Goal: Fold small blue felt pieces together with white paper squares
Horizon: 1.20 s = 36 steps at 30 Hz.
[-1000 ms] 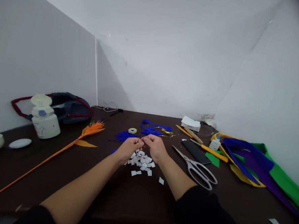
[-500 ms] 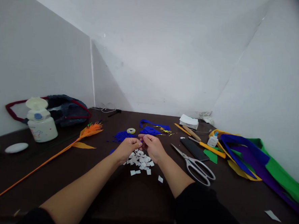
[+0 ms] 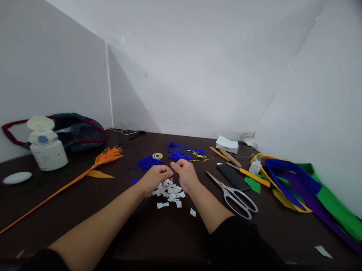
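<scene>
The left hand (image 3: 154,179) and right hand (image 3: 187,176) are brought together above the surface (image 3: 162,236), fingertips nearly meeting. In each, the grip is narrow, thumb and forefinger drawn into a pinch; what is held between them is too small to be made out. The white scraps (image 3: 172,192) are heaped just below and on the near side of the grip, partly covered by the left hand. The blue shreds (image 3: 148,163) are piled beyond that hand, near a small roll (image 3: 157,155). Farther back, the blue cloth (image 3: 179,155) is laid out. The scissors (image 3: 224,188) are set to the right of the right hand, apart from it.
</scene>
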Tool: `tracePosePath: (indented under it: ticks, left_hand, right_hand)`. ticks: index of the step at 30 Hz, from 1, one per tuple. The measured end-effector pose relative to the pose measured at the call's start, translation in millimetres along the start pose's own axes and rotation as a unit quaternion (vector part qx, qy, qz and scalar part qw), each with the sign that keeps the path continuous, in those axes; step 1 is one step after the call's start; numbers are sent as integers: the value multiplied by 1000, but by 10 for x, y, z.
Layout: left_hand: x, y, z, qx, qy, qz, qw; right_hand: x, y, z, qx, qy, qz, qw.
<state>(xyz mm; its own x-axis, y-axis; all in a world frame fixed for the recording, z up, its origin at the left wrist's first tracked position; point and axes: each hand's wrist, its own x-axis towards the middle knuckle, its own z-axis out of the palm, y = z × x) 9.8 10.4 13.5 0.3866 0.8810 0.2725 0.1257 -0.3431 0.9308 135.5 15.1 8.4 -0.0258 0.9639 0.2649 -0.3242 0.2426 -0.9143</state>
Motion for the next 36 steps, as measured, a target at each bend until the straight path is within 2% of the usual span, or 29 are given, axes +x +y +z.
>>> tracePosePath:
  ticks: [3,6,9,15,21,23,26,28,36]
  left_hand:
    - [7,-37,-10,-5,7,-3,1000]
    - [13,-73,-18,-18,6,-12,1000]
    - [9,-69,-16,-37,-2,-18,999]
    - [-3,-45,-13,-51,-20,-30,998]
    - [-7,-25,15,-26,-30,-29,999]
    - [-6,-22,28,-29,-26,-39,998]
    - [-3,-42,30,-45,-23,-45,998]
    - [-2,-64,21,-58,-23,-45,997]
    - [-12,-71,-7,-38,-42,-53,997]
  right_hand:
    - [6,2,5,24,1,4,1000]
    - [11,-11,-32,51,-29,11,998]
    - [20,-18,-85,33,-47,3,998]
    - [40,14,-102,-37,4,-42,998]
    - [14,11,-90,-143,76,-84,983]
    - [11,11,-105,-140,61,-78,985]
    - [18,23,-137,-87,-5,-45,995]
    - [30,39,-157,-68,-21,-42,997]
    - [45,86,-163,-124,54,-77,988]
